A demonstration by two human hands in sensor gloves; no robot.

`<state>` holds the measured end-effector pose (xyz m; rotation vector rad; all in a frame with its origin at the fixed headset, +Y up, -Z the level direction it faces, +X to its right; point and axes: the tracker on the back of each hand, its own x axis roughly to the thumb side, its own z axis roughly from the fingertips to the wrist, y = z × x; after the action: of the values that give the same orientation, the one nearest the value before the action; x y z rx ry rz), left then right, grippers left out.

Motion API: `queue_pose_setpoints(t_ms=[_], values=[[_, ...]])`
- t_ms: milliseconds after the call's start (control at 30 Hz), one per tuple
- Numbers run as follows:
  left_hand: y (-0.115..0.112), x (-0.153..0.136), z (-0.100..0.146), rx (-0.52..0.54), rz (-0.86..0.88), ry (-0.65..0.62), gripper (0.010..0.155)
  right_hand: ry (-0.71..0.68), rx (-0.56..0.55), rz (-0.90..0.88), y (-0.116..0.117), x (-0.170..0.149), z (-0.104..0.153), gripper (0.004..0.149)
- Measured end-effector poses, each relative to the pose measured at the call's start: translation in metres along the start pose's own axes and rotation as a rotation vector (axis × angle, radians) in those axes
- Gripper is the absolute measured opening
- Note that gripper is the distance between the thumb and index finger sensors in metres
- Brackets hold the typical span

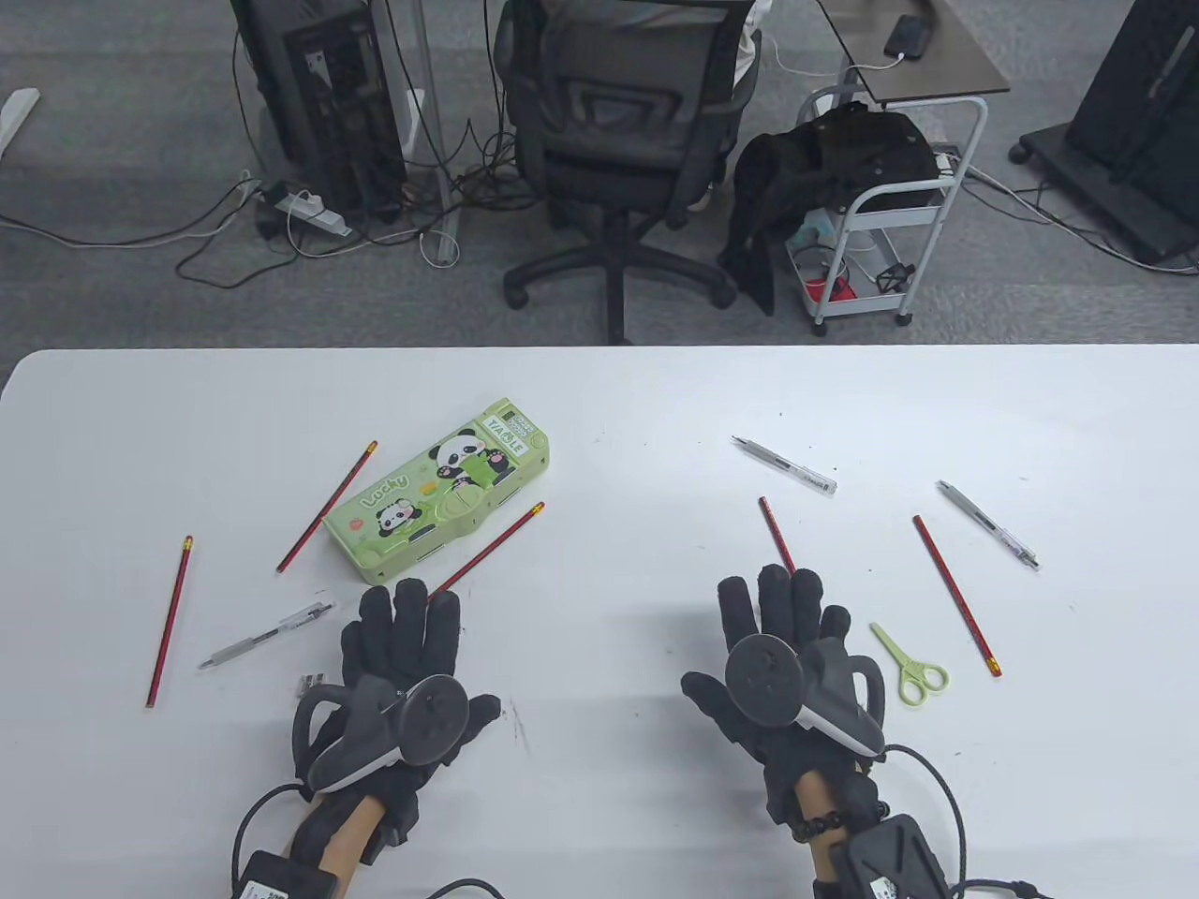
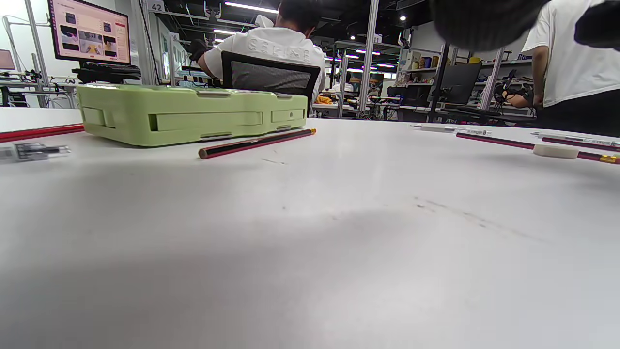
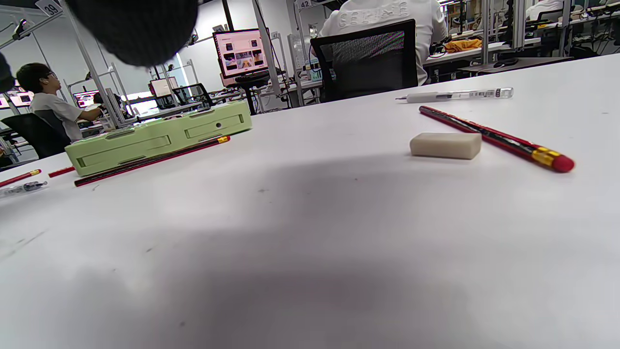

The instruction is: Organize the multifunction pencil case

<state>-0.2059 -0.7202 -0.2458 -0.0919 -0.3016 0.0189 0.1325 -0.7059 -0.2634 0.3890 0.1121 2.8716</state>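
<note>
Your left hand [image 1: 398, 670] and right hand [image 1: 782, 660] lie flat on the bench [image 1: 618, 421], fingers released, holding nothing. The green panda pencil case [image 1: 438, 489], lettered "Lucky", sits closed beyond your left hand among scattered red pencils.

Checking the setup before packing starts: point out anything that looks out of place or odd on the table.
Nothing is damaged or spilled. The pencil case lies closed and askew. Pencils, pens and the scissors lie scattered at random angles. An eraser sits beside one pencil, hidden under the right hand in the table view.
</note>
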Motion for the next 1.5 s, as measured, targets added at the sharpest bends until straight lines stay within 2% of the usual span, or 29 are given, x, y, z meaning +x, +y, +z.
queue_pose_setpoints(t_ms=[367,567,833,967,1167,1267,1500], values=[[0.005,-0.008,-0.003,0.005,0.028,0.041,0.102,-0.003,-0.035,-0.022,-0.004,-0.002,0.003,0.094],[0.021,-0.031,-0.016,-0.019,0.075,0.11,0.103,-0.004,-0.064,-0.042,-0.006,-0.004,0.005,0.094],[0.062,-0.075,-0.072,-0.087,0.076,0.203,0.11,0.007,-0.07,-0.052,-0.007,-0.006,0.005,0.093],[0.071,-0.093,-0.106,-0.156,0.075,0.251,0.116,0.023,-0.066,-0.053,-0.007,-0.011,0.004,0.093],[0.07,-0.111,-0.149,-0.226,0.162,0.291,0.122,0.057,-0.066,-0.059,-0.007,-0.019,0.003,0.093],[0.067,-0.114,-0.169,-0.272,0.129,0.287,0.123,0.082,-0.073,-0.065,-0.008,-0.025,0.004,0.093],[0.036,-0.11,-0.196,-0.431,0.109,0.321,0.125,0.122,-0.092,-0.082,-0.011,-0.033,0.008,0.093]])
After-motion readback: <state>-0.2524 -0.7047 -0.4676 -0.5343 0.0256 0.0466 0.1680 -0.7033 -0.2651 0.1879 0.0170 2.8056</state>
